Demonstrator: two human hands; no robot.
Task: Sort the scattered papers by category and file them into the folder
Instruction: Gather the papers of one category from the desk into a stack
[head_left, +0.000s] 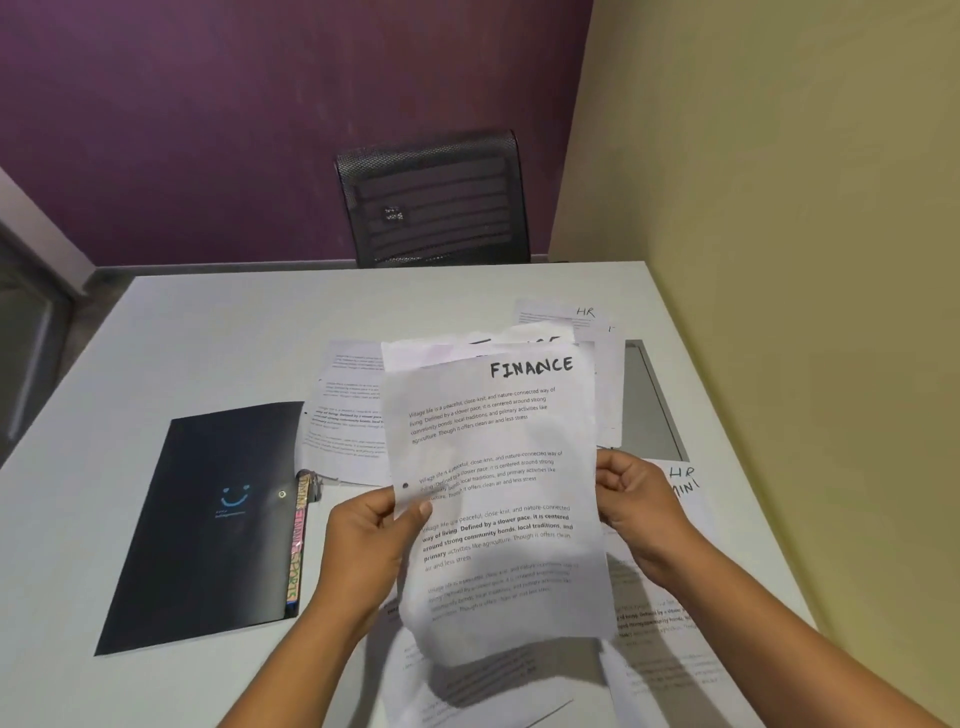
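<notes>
Folder, black plastic with a blue smiley print (208, 519), is lying shut on the left of the white table (208, 338), with coloured index tabs (298, 540) showing along its right edge. Left hand (363, 545) is pinching the left edge of a raised stack of white printed sheets headed FINANCE (498, 493), thumb in front. Right hand (639, 514) is gripping the stack's right edge, fingers curled round it. Loose white sheet marked HR (685, 480) is lying on the table at the right, with more papers under the stack.

Risk: the back sheets are sitting offset behind the top one, so a slack pinch is likely letting them slide out and mix with the unsorted papers below. The folder is not yet opened and both hands are busy, so opening it one-handed is risking a bent or dropped stack.
</notes>
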